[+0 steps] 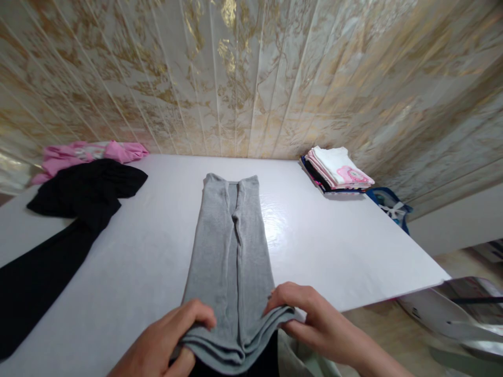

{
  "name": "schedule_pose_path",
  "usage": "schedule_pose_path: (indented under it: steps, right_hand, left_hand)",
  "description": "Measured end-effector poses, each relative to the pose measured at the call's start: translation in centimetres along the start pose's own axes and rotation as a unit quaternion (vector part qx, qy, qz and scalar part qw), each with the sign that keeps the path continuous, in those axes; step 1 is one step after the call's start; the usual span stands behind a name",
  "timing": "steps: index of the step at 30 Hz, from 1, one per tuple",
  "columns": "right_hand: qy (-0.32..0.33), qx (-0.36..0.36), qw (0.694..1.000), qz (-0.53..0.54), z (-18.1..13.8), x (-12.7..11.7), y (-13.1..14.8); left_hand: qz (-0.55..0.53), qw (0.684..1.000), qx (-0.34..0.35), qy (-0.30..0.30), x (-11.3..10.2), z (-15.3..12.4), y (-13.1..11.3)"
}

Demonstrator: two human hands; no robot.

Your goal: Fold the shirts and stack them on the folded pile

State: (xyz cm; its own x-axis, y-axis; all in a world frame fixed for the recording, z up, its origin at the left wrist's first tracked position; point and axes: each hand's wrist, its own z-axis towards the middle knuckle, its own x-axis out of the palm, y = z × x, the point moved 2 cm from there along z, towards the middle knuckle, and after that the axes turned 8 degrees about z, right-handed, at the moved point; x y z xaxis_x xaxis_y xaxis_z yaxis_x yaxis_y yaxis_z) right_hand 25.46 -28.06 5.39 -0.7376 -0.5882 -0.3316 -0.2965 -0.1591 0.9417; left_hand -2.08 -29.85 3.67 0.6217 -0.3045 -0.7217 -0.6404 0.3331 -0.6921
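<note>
A grey knit garment [212, 246], folded lengthwise into a long strip, lies on the white table [322, 246] with its narrow end toward the wall. It looks like a cardigan or a similar open-front piece; I cannot tell which. The near end hangs over the table's front edge in several layers. My left hand [168, 335] grips the left corner of that end, thumb on top. My right hand [306, 319] pinches the right corner between thumb and fingers. Between the hands the layered edge sags a little.
Black clothing [90, 193] sprawls along the left side, with a pink garment [129, 152] behind it. A stack of folded clothes [338, 167] stands at the back right. Beyond the table's right edge are a blue bag [393, 207] and a white chair-like object [436, 314].
</note>
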Motion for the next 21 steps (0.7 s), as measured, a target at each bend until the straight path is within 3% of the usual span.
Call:
schedule_pose_path:
  steps: [3,7,14,21]
  right_hand:
    - [-0.047,0.042,0.997,0.047,1.7,-0.7,-0.6]
    - [-0.126,0.062,0.989,0.055,5.4,-2.0,-3.3]
    - [-0.136,0.104,0.985,-0.019,6.8,-2.6,-4.7]
    - [-0.117,0.089,0.988,-0.039,6.6,-2.5,-4.7]
  left_hand:
    - [-0.087,0.984,-0.147,0.043,-1.5,2.4,0.5]
    - [-0.173,0.958,-0.225,0.039,-2.2,6.4,2.5]
    - [-0.01,0.98,-0.196,0.022,-1.6,7.7,3.9]
    - [0.019,0.988,-0.153,0.011,-1.7,8.1,4.2]
